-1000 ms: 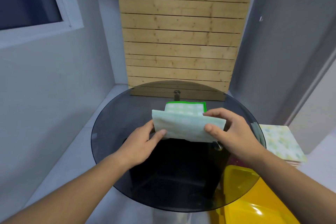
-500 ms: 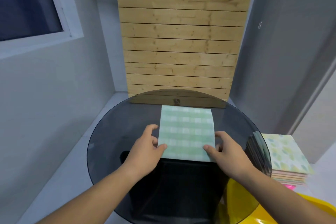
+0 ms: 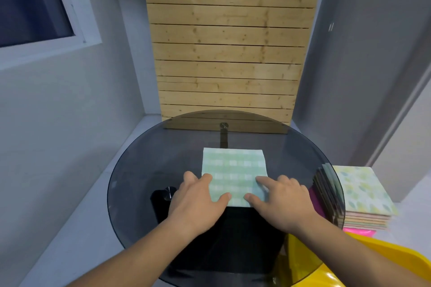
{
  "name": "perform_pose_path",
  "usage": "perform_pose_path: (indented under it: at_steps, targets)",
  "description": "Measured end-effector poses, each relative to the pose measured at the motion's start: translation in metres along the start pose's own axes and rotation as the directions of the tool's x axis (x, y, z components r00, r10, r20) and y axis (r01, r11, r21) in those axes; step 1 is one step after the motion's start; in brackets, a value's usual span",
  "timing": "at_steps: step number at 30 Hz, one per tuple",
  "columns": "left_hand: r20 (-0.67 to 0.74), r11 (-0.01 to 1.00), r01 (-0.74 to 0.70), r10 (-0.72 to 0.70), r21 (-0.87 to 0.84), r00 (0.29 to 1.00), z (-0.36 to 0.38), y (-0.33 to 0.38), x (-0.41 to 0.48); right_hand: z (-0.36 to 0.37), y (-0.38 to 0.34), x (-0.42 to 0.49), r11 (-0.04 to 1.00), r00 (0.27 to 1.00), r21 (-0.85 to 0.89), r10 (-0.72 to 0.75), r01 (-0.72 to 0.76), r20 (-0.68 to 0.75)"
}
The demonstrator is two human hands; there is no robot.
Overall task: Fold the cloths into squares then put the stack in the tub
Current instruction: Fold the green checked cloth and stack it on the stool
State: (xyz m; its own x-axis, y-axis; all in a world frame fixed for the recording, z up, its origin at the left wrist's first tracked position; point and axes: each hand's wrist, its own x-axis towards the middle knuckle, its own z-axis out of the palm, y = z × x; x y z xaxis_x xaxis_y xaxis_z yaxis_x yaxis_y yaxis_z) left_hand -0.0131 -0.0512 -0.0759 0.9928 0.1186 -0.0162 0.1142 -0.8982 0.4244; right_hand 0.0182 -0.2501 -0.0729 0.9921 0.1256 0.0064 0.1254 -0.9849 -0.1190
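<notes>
A pale green checked cloth, folded to a square, lies flat on the round dark glass table. My left hand rests with spread fingers on the cloth's near left corner. My right hand presses flat on its near right corner. A stack of cloths with a leaf-patterned one on top sits to the right, below table height. The yellow tub shows at the lower right, partly under the table's rim.
A wooden slat panel stands behind the table. Grey walls close in on the left and right, with a window at the upper left. The table's black base shows through the glass.
The cloth was held up between both hands, then laid flat on the glass. Both hands now press on its near edge, and the view has tilted down and right.
</notes>
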Motion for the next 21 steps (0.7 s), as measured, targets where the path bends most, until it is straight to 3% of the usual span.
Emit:
perform_pose_path:
  at_steps: [2, 4, 7, 14, 21]
  targets:
    - [-0.063, 0.990, -0.075, 0.083, 0.121, 0.995, 0.007, 0.003, -0.002, 0.002, -0.001, -0.001, 1.000, 1.000, 0.006, 0.019, -0.019, -0.003]
    - [-0.032, 0.976, -0.144, 0.151, 0.165, 0.988, 0.012, 0.004, -0.002, 0.005, -0.004, -0.001, 1.000, 1.000, 0.009, -0.015, 0.015, 0.001]
    - [0.079, 0.978, -0.139, 0.128, 0.156, 0.989, 0.018, 0.002, 0.000, 0.014, -0.009, -0.004, 0.999, 0.998, -0.003, -0.048, 0.048, 0.029]
    - [0.175, 0.971, -0.102, 0.065, 0.217, 0.983, 0.016, -0.002, 0.003, 0.018, 0.000, 0.001, 0.999, 0.986, 0.007, 0.034, -0.036, 0.162]
    - [0.240, 0.953, -0.208, 0.154, 0.220, 0.959, 0.004, -0.026, 0.007, 0.007, 0.028, 0.005, 0.995, 0.965, 0.085, -0.074, 0.054, 0.252]
